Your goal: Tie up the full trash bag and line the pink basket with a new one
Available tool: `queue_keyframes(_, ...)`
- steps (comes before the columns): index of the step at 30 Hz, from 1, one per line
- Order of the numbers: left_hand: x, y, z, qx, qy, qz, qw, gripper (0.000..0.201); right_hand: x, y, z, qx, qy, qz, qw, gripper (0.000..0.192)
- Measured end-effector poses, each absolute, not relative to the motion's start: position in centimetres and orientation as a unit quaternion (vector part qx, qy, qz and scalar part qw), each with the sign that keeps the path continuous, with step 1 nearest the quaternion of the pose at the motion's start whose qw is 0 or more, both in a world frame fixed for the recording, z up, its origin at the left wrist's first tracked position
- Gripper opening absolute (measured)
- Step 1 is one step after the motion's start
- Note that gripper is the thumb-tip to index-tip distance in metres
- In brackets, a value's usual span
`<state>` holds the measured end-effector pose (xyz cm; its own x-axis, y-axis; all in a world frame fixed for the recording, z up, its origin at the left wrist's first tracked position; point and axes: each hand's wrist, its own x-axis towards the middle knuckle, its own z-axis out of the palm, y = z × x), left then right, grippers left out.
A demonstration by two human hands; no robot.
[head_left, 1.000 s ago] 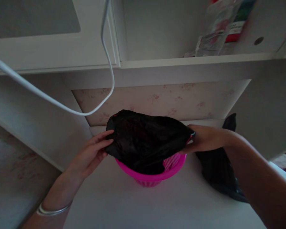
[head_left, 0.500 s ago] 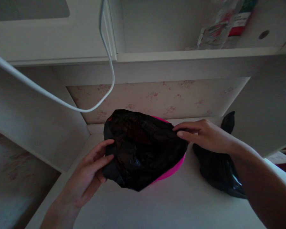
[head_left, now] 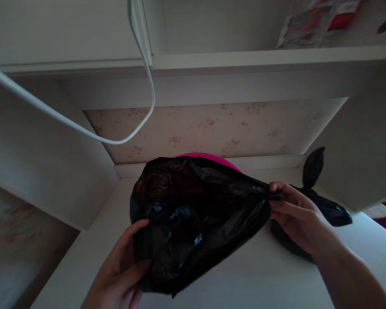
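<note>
Glossy black bag (head_left: pixel 199 231), bright pink basket rim (head_left: pixel 217 159), pinkish-beige wallpaper (head_left: pixel 193 126) with small reddish floral sprigs, white cable (head_left: pixel 116 142).

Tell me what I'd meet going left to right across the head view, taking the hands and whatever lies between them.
Left hand → open black bag → right hand.

The spread black plastic bag (head_left: pixel 209 231) bars the way down to the pink basket (head_left: pixel 216 160), mostly hidden, as far as this dim view shows. A white cable (head_left: pixel 62 119) loops across upper left; a tied black bag (head_left: pixel 333 209) crowds the right fingers (head_left: pixel 287 209). Bench (head_left: pixel 251 279) lies free in front.
</note>
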<state>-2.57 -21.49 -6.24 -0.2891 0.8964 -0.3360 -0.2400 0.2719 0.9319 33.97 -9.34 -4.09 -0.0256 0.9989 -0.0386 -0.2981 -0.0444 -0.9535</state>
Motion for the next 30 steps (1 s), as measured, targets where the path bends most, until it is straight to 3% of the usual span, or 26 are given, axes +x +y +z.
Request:
queue_keyframes(8, -1.2, -19.3, -8.2, 0.341, 0.594, 0.563, 0.462, 0.071, 34.9, -9.5, -7.6, -0.455, -0.428, 0.523, 0.579, 0.025)
queue_keyframes(13, -2.0, -17.3, -10.0, 0.405, 0.584, 0.522, 0.471, 0.058, 34.8, -8.4, -8.2, -0.471, -0.419, 0.563, 0.534, 0.048)
queue_keyframes(16, -2.2, -16.4, -10.4, 0.413, 0.591, 0.511, 0.468, 0.052, 33.9, -7.5, -8.9, -0.520, -0.422, 0.526, 0.524, 0.044)
queue_keyframes(24, -2.2, -16.0, -10.7, 0.399, 0.609, 0.475, 0.494, 0.048, 32.4, -5.3, -10.1, -0.483, -0.464, 0.556, 0.491, 0.057)
queue_keyframes(27, -4.1, -15.7, -10.4, 0.379, 0.578, 0.516, 0.505, 0.042, 33.1, -4.8, -9.5, -0.506, -0.471, 0.505, 0.517, 0.047)
queue_keyframes(30, -6.3, -14.1, -9.2, 0.338, 0.572, 0.611, 0.431, 0.031, 33.8, -4.5, -7.5, -0.503, -0.495, 0.338, 0.623, 0.020)
